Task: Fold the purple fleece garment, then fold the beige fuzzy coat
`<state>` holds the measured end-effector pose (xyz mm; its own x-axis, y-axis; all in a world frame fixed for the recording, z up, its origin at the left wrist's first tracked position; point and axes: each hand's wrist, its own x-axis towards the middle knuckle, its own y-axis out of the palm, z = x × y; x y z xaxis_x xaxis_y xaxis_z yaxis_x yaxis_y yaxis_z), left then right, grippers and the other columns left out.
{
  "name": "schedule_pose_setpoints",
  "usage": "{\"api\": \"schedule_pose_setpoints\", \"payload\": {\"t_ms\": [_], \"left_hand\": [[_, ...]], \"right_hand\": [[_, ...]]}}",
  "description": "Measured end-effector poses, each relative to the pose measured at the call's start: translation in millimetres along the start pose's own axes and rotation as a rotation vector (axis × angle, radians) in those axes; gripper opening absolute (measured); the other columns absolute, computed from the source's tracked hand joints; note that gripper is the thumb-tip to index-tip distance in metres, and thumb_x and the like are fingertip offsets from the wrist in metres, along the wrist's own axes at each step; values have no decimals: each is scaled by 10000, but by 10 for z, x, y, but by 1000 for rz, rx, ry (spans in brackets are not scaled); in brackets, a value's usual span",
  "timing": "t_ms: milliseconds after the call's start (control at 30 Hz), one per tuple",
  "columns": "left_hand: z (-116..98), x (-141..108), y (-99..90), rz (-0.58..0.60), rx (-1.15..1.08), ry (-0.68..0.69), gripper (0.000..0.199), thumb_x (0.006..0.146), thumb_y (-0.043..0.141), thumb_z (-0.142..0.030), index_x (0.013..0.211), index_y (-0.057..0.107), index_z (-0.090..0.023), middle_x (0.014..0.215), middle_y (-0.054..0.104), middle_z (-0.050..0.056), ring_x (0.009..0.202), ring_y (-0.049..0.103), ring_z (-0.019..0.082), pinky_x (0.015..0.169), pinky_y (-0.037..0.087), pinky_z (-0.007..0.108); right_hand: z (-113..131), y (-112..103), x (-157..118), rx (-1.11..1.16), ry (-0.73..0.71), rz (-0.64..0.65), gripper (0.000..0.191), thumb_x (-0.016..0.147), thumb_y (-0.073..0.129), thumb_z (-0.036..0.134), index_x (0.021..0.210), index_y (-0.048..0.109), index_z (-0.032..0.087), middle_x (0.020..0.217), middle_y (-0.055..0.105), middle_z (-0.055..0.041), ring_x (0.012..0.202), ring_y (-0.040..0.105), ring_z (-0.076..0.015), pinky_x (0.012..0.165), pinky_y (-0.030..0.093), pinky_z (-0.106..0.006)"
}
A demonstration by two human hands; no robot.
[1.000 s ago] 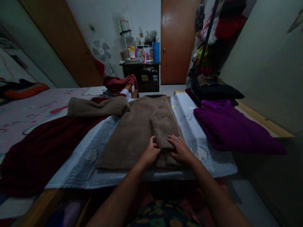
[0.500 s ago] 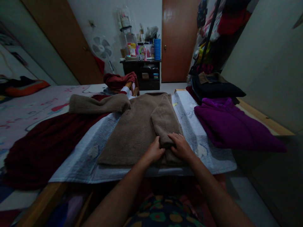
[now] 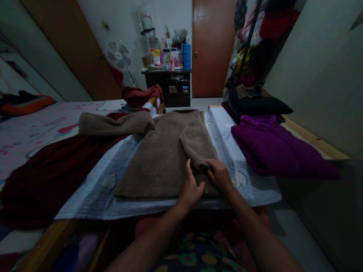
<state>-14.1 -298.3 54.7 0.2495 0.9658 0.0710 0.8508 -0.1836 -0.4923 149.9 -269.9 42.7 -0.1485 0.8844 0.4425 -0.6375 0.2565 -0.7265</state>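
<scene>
A brown fleece sweater [image 3: 159,158] lies flat on a pale blue quilted cloth [image 3: 99,196]. Its right-hand sleeve is folded in over the body, cuff toward me; the other sleeve stretches out to the left across a dark red garment [image 3: 56,166]. My right hand [image 3: 220,175] pinches the edge of the folded sleeve's cuff. Just left of that cuff is my left hand [image 3: 191,189], its thumb and fingers apart, fingertips by the cuff's edge.
To the right sit a folded purple garment [image 3: 280,147] and a stack of dark folded clothes [image 3: 258,102]. A bed [image 3: 42,124] with a printed sheet is at left. Farther back are a fan [image 3: 119,54], a dark cabinet [image 3: 154,87] and a wooden door [image 3: 211,49].
My left hand has loosened from the cuff and opened, shifting slightly toward me. My right hand's fingers have drawn in on the cuff edge. The view has shifted slightly.
</scene>
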Motion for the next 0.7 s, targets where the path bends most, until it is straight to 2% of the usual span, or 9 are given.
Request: {"api": "schedule_pose_setpoints", "payload": {"t_ms": [100,267,367,433,500,567,633,700], "left_hand": [[11,-49,-16,-53,107,34,906,783,558,-167,1503,10,-217,1464,333,163,1289,464,256,1063,384,390],[12,-75,-24,37,351,0,748,794,560,-178,1458,221,-237,1485,263,179,1140,584,297,948,468,401],[-10,-40,-83,21,521,47,586,762,614,-210,1316,424,-222,1542,192,157,1225,505,351,974,437,469],[-31,2,-153,29,595,118,521,740,656,-244,1235,494,-218,1547,230,141,1318,386,376,1034,368,530],[-39,53,-228,63,615,182,478,746,662,-255,1202,524,-223,1489,364,130,1340,352,358,1067,330,544],[-20,105,-288,100,601,216,427,779,618,-217,1198,535,-223,1429,448,113,1285,437,318,1054,375,495],[27,155,-324,122,584,210,423,802,551,-149,1217,532,-227,1431,449,95,1170,552,271,982,462,425],[93,200,-342,126,552,212,449,805,499,-92,1227,535,-244,1423,459,69,1095,605,229,940,499,373]], "right_hand": [[10,-2,-1,-24,-1,25,442,775,469,90,1173,623,203,1167,660,-73,1106,569,-229,1008,412,-401],[63,13,-16,-88,-14,182,441,735,488,82,1129,655,187,1176,649,-87,1116,550,-234,1004,409,-404],[101,1,-41,-84,-38,236,462,717,499,96,1145,658,169,1228,633,-101,1170,531,-246,1041,382,-427],[112,-31,-41,-30,-34,267,484,712,486,98,1163,648,159,1251,627,-105,1188,531,-240,1060,376,-426],[102,-74,-17,62,1,297,484,732,454,97,1175,639,160,1228,643,-96,1160,560,-214,1050,402,-396],[68,-103,26,105,64,248,466,767,421,99,1176,634,163,1229,640,-91,1161,562,-200,1052,410,-380],[17,-94,65,49,127,134,448,794,408,104,1180,630,161,1301,586,-106,1238,501,-216,1089,372,-410],[-39,-42,82,-36,160,60,430,807,410,104,1171,632,157,1374,517,-123,1313,421,-241,1122,323,-450]]}}
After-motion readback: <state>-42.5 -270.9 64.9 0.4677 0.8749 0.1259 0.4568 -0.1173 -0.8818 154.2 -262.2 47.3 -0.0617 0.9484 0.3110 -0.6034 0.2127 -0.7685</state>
